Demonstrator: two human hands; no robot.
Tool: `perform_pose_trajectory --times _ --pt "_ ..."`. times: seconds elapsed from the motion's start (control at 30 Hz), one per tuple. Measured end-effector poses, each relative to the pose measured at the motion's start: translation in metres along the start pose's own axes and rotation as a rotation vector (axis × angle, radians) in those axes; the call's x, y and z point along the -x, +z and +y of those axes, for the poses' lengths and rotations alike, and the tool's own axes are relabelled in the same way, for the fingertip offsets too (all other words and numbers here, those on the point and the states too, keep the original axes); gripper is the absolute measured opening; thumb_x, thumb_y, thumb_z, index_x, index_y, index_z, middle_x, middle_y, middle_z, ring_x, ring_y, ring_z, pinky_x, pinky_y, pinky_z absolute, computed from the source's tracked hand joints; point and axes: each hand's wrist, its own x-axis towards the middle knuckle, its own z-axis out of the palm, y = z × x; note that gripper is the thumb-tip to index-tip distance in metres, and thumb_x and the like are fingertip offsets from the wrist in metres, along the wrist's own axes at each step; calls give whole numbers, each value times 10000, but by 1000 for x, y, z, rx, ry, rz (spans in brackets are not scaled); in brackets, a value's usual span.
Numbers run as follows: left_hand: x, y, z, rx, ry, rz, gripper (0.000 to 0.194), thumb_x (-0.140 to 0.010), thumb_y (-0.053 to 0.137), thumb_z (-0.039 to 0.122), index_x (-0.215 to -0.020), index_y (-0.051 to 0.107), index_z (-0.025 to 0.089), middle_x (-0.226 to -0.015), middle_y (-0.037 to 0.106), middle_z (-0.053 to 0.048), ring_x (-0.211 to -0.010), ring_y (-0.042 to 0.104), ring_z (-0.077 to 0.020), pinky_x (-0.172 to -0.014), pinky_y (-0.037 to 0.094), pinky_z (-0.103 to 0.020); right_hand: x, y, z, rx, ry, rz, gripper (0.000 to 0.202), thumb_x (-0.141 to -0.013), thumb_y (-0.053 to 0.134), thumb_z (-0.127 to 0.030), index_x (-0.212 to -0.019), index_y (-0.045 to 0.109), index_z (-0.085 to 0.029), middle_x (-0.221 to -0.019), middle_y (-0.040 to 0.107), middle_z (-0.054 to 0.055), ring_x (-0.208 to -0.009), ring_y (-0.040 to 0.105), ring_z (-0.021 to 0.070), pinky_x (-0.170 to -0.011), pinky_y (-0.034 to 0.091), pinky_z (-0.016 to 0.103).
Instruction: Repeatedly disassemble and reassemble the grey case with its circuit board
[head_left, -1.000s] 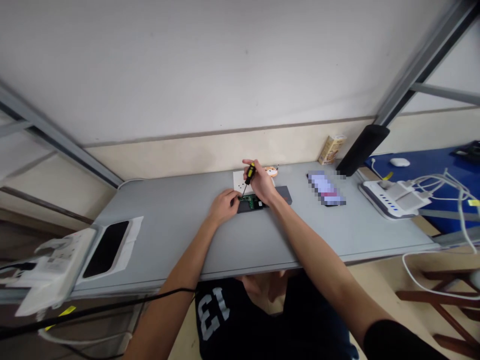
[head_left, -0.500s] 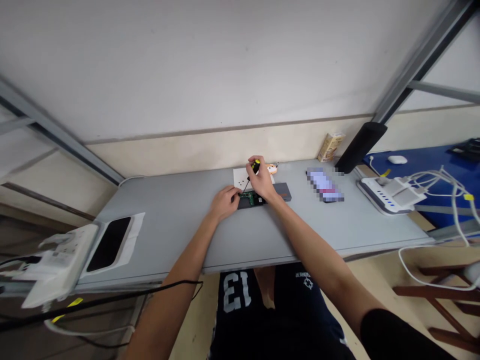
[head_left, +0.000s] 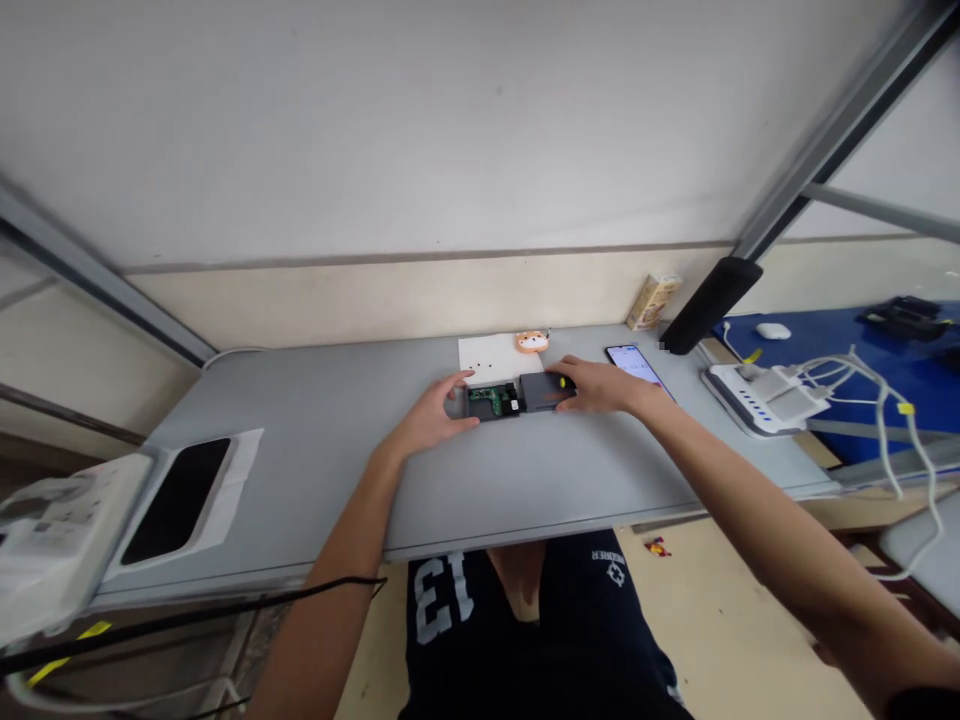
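Observation:
A dark grey device lies on the desk with its left part open, showing a green circuit board (head_left: pixel 486 400) and black parts. Its right part is a grey casing (head_left: pixel 538 391). My left hand (head_left: pixel 435 415) is at the device's left end, thumb and fingers spread around it. At the right end, my right hand (head_left: pixel 596 385) has its fingers around the casing, with a yellow-tipped screwdriver (head_left: pixel 563 382) showing between them. Behind the device is a white sheet (head_left: pixel 480 353) with several small dark screws on it.
An orange animal-faced item (head_left: pixel 532 342) sits on the sheet. To the right are a lit phone (head_left: pixel 634 364), a small carton (head_left: pixel 652 302), a black cylinder (head_left: pixel 712 305) and a charging hub (head_left: pixel 757 400). A dark phone (head_left: pixel 178 498) and power strip (head_left: pixel 56 530) are left.
My right hand has lowered and moved right from the circuit board to the casing's right end. My left hand has opened out around the left end. The view has shifted slightly.

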Motion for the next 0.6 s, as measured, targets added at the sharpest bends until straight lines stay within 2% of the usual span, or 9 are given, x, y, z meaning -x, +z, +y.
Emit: perform_pose_trajectory --times 0.2,0.33,0.4,0.5,0.6 --pt "-4 2 -2 60 3 -3 888 -747 861 407 -1521 434 314 -1345 629 -80 -1149 596 -247 -1003 506 -405 -6 -12 7 -80 -31 -64 537 -807 741 -390 -1325 674 -263 -1310 690 112 -1093 691 318 -867 536 378" --pt "-3 6 -3 42 5 18 894 -702 893 425 -1485 479 310 -1315 654 -71 -1156 601 -254 -1026 501 -426 -17 -17 -6 -129 -68 -115 532 -851 694 -464 -1344 666 -268 -1312 705 95 -1115 689 314 -916 528 401" --pt "-3 9 -1 23 5 35 889 -678 908 430 -1462 505 315 -1296 662 -69 -1137 610 -263 -1017 506 -435 -18 -13 -18 -112 -95 -102 589 -822 728 -469 -1366 643 -261 -1321 695 105 -1123 680 317 -908 524 399" --pt "-4 15 5 -10 -3 52 858 -646 928 423 -1411 557 308 -1278 667 -71 -1106 622 -274 -1005 511 -442 -16 -3 -35 -17 -99 -42 634 -764 794 -391 -1358 624 -247 -1293 688 118 -1085 681 322 -848 517 389" --pt "-5 20 11 -22 -5 58 839 -655 919 445 -1404 568 304 -1289 673 -63 -1110 628 -275 -1016 504 -447 -13 10 -45 46 -113 -2 605 -799 773 -378 -1365 606 -247 -1322 664 118 -1073 681 319 -807 502 372"
